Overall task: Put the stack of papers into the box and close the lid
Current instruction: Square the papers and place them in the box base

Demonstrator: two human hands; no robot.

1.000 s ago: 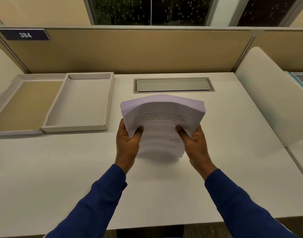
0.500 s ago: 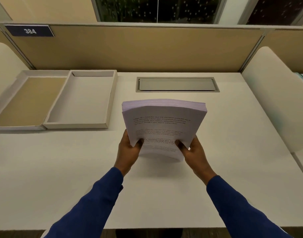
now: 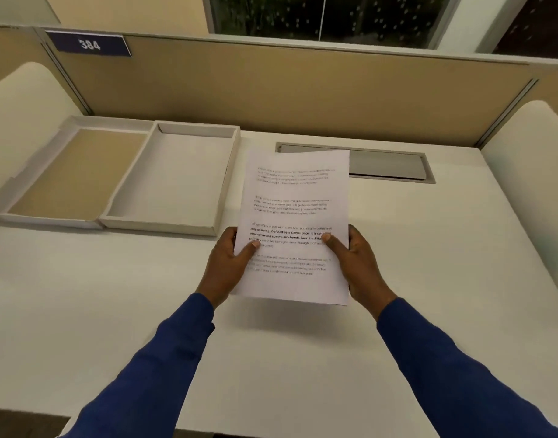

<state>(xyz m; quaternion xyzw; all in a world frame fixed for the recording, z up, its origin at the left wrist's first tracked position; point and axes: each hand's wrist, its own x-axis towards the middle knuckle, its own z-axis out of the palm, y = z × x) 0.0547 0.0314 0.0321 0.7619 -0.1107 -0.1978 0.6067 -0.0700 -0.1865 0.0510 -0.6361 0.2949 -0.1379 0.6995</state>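
A stack of white printed papers is held flat above the desk, printed side up. My left hand grips its lower left edge, thumb on top. My right hand grips its lower right edge the same way. The open box, a shallow white tray with nothing in it, lies on the desk just left of the papers. Its lid, with a tan inside face, lies open flat on the box's left side.
A white desk with a grey recessed cable hatch behind the papers. A tan partition closes the back, with a sign reading 384. Rounded white dividers stand on both sides.
The stack was upright and bowed with its top edge toward me; now it lies flat, face up, and has shifted slightly toward the box. Both hands kept their grip.
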